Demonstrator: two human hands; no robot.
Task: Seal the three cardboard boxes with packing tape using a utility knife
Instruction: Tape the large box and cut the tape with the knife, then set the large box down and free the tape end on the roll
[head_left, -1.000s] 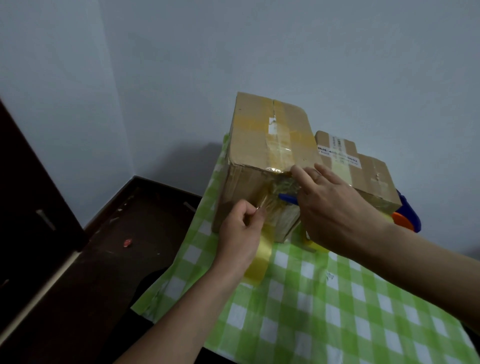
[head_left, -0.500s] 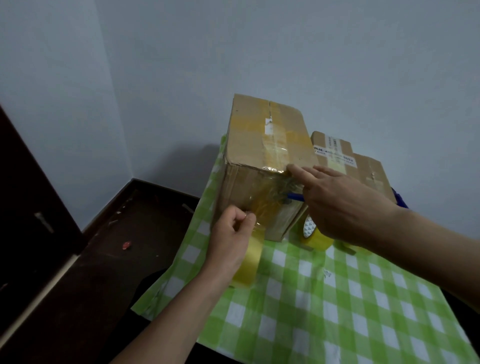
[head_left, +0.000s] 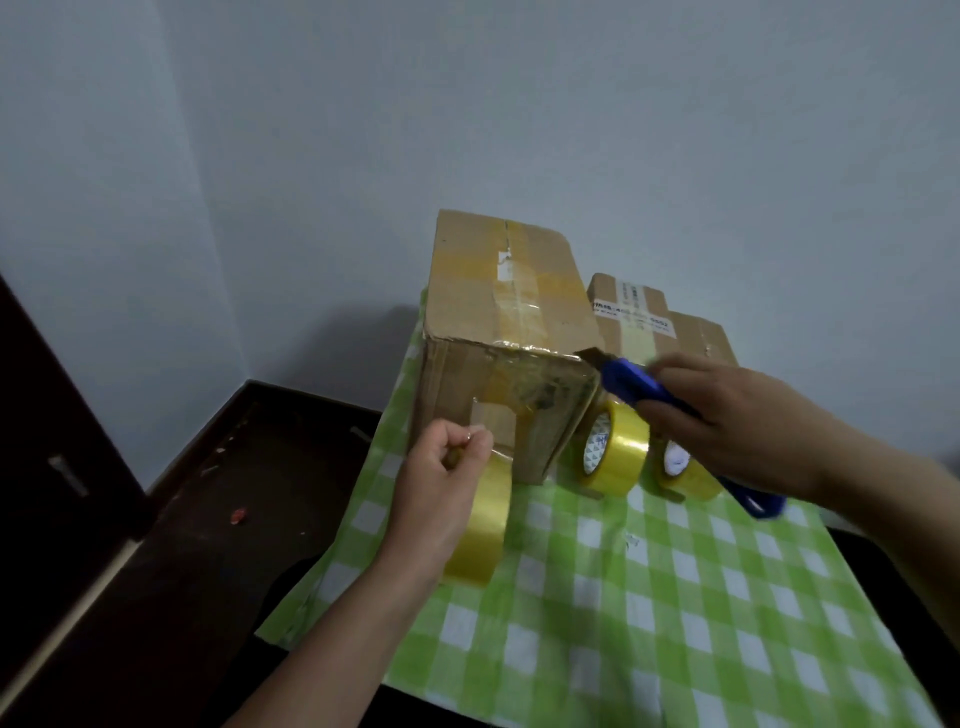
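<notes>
Compared with half a second back, the right hand (head_left: 737, 415) has been pulled away to the right of the big cardboard box (head_left: 498, 332), so the blue utility knife (head_left: 639, 389) gripped in it is now out in plain sight, blade tip just at the box's near right top corner. Two more tape rolls (head_left: 615, 452) that were mostly covered before can now be seen standing on edge right of the box. The left hand (head_left: 441, 493) is clenched on a roll of yellowish packing tape (head_left: 480, 525), a strip being stretched up onto the box's near face. The box top is patched with old yellowed tape. Two smaller boxes (head_left: 649, 322) are tucked behind it on the green checked desk (head_left: 675, 597).
</notes>
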